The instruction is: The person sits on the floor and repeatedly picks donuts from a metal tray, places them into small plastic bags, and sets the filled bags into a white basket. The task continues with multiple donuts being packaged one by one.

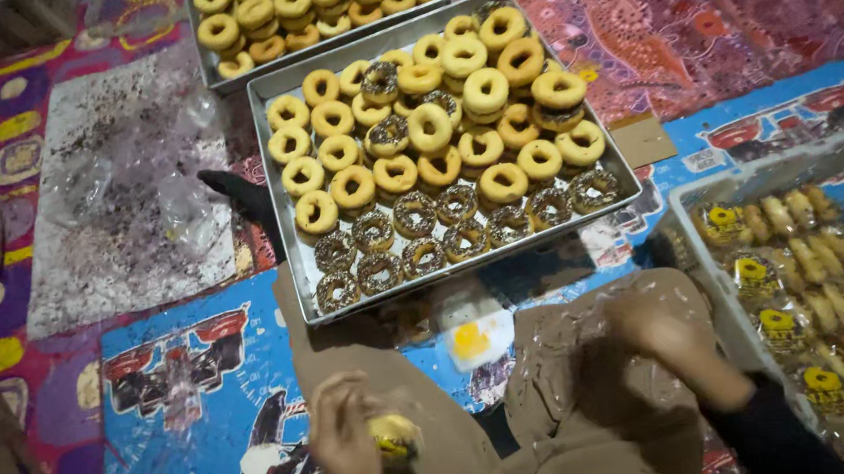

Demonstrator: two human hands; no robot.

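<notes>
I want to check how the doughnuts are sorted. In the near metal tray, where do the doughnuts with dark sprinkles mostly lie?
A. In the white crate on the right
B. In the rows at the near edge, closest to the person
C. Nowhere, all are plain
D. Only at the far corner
B: in the near metal tray, the sprinkled doughnuts fill the rows at the near edge, and the plain doughnuts are piled behind them.

I sit on a floor covered by a patterned mat [183, 386], blue with cartoon figures near me, purple and yellow at left. A red patterned cloth [686, 16] lies far right. The light is dim and warm. No walls or windows show.
</notes>
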